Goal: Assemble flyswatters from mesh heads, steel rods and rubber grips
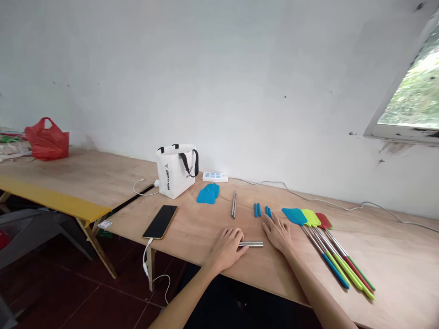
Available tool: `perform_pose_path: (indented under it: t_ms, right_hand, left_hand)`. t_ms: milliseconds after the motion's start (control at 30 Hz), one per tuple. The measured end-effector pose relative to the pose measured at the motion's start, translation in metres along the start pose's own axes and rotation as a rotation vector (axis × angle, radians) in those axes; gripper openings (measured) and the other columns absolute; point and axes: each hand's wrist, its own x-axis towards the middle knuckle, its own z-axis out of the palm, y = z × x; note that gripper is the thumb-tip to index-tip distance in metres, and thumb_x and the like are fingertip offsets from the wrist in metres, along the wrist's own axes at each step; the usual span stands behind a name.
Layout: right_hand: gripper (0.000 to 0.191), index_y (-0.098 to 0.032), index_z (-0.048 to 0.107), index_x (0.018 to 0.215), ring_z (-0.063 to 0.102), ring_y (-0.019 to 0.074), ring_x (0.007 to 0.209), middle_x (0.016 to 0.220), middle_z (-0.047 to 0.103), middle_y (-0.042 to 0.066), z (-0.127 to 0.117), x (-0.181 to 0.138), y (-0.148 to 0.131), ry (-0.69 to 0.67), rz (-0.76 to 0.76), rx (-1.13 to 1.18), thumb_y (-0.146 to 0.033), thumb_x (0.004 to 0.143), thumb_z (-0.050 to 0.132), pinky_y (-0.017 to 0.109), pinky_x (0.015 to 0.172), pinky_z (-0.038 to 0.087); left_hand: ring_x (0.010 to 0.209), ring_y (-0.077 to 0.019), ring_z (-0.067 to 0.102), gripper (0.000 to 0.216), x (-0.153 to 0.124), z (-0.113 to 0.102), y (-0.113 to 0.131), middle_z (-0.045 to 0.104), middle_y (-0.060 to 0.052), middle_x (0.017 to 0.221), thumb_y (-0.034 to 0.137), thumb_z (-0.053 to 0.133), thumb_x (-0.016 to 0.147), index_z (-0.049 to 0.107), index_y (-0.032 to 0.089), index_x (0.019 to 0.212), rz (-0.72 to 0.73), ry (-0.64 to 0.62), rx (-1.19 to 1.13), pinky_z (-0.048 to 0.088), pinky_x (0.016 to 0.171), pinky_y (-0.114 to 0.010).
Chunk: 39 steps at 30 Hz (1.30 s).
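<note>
My left hand (229, 244) is closed around two thin metal tubes (254, 244) lying flat near the table's front edge; their right ends stick out past my fingers. My right hand (278, 232) rests on the table with fingers stretched, its fingertips touching a pair of short blue handle sleeves (268, 211). Just left of these lie two more blue sleeves (257, 209). Another pair of metal tubes (234, 204) points away from me. Farther back sit blue swatter heads (208, 193), overlapping. To the right, several assembled fly swatters (329, 246) in blue, yellow-green, red and green lie side by side.
A phone (160, 222) with a white cable lies at the left table edge. Behind it stands a white bag (175, 171), beside a power strip (215, 177). A grey cord (288, 188) runs along the wall. A red plastic bag (47, 140) sits on the left table.
</note>
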Motion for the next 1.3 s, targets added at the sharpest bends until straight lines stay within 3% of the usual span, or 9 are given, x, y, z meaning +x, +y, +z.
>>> perform_pose_path:
  t_ms: [100, 200, 400, 533, 767, 933, 1100, 1200, 1300]
  right_hand:
    - [0.054, -0.028, 0.045, 0.152, 0.032, 0.031, 0.15, 0.164, 0.033, 0.011, 0.002, 0.009, -0.004, -0.024, -0.005, 0.026, -0.044, 0.104, 0.026, 0.066, 0.116, 0.022]
    - [0.053, -0.028, 0.043, 0.153, 0.031, 0.0255, 0.151, 0.165, 0.033, 0.007, 0.005, -0.001, -0.002, -0.023, -0.039, 0.04, -0.037, 0.104, 0.025, 0.059, 0.12, 0.021]
    - [0.047, -0.025, 0.064, 0.134, 0.044, 0.0239, 0.144, 0.152, 0.054, 0.007, 0.006, -0.055, 0.01, 0.029, -0.185, 0.297, -0.04, 0.1, 0.036, 0.052, 0.121, 0.03]
    - [0.041, -0.027, 0.075, 0.111, 0.058, 0.0267, 0.131, 0.135, 0.067, 0.008, 0.001, -0.081, 0.022, 0.077, -0.15, 0.519, -0.051, 0.096, 0.046, 0.05, 0.115, 0.041]
    - [0.038, -0.027, 0.074, 0.099, 0.066, 0.0283, 0.115, 0.122, 0.072, 0.009, -0.006, -0.087, 0.016, 0.126, -0.182, 0.478, -0.052, 0.094, 0.046, 0.046, 0.102, 0.052]
    - [0.035, -0.029, 0.068, 0.1, 0.067, 0.0268, 0.104, 0.112, 0.072, 0.008, -0.006, -0.089, 0.001, 0.163, -0.231, 0.321, -0.048, 0.1, 0.038, 0.048, 0.097, 0.051]
    - [0.046, -0.033, 0.056, 0.141, 0.038, 0.0345, 0.146, 0.152, 0.052, 0.007, -0.005, -0.095, -0.018, 0.219, -0.27, 0.114, -0.05, 0.1, 0.043, 0.066, 0.116, 0.028]
    - [0.043, -0.04, 0.054, 0.144, 0.033, 0.0296, 0.15, 0.155, 0.05, 0.0, -0.009, -0.097, -0.025, 0.114, -0.351, 0.098, -0.049, 0.104, 0.039, 0.064, 0.118, 0.027]
    - [0.042, -0.039, 0.059, 0.14, 0.036, 0.0269, 0.149, 0.151, 0.054, -0.001, -0.013, -0.098, -0.027, 0.074, -0.342, 0.12, -0.046, 0.106, 0.036, 0.059, 0.118, 0.032]
  left_hand:
    - [0.099, -0.023, 0.059, 0.014, 0.0, -0.001, 0.0, 0.062, -0.002, 0.102, 0.034, 0.06, 0.097, 0.052, 0.023, 0.095, 0.002, 0.003, 0.003, 0.043, 0.087, -0.035]
    - [0.099, -0.0232, 0.06, 0.013, 0.0, -0.002, 0.001, 0.062, -0.002, 0.102, 0.034, 0.059, 0.098, 0.052, 0.023, 0.095, 0.001, 0.006, 0.007, 0.043, 0.087, -0.035]
    - [0.1, -0.0232, 0.06, 0.013, 0.0, -0.005, 0.004, 0.063, -0.003, 0.103, 0.034, 0.059, 0.098, 0.052, 0.023, 0.095, 0.008, 0.008, -0.002, 0.043, 0.09, -0.036]
    - [0.102, -0.0229, 0.06, 0.014, 0.0, -0.004, 0.003, 0.064, -0.002, 0.104, 0.035, 0.062, 0.097, 0.053, 0.024, 0.094, -0.011, -0.003, -0.04, 0.043, 0.091, -0.036]
    - [0.11, -0.024, 0.059, 0.028, 0.005, 0.0, -0.014, 0.064, -0.002, 0.116, 0.046, 0.064, 0.096, 0.054, 0.025, 0.111, -0.05, 0.048, -0.088, 0.043, 0.096, -0.037]
    - [0.111, -0.0231, 0.061, 0.026, 0.014, -0.008, -0.024, 0.064, -0.003, 0.116, 0.05, 0.058, 0.098, 0.057, 0.026, 0.106, 0.082, -0.111, -0.099, 0.044, 0.096, -0.036]
    - [0.113, -0.0216, 0.059, 0.025, 0.028, -0.002, -0.018, 0.065, -0.002, 0.116, 0.05, 0.054, 0.1, 0.059, 0.026, 0.103, 0.221, -0.138, -0.112, 0.043, 0.101, -0.036]
    - [0.118, -0.0197, 0.058, 0.025, 0.039, 0.002, -0.022, 0.064, -0.002, 0.123, 0.049, 0.051, 0.102, 0.059, 0.026, 0.108, 0.243, -0.032, -0.204, 0.041, 0.106, -0.035]
    - [0.121, -0.019, 0.058, 0.026, 0.052, -0.001, -0.051, 0.064, -0.004, 0.126, 0.043, 0.039, 0.106, 0.058, 0.025, 0.108, 0.084, 0.167, -0.216, 0.041, 0.109, -0.035]
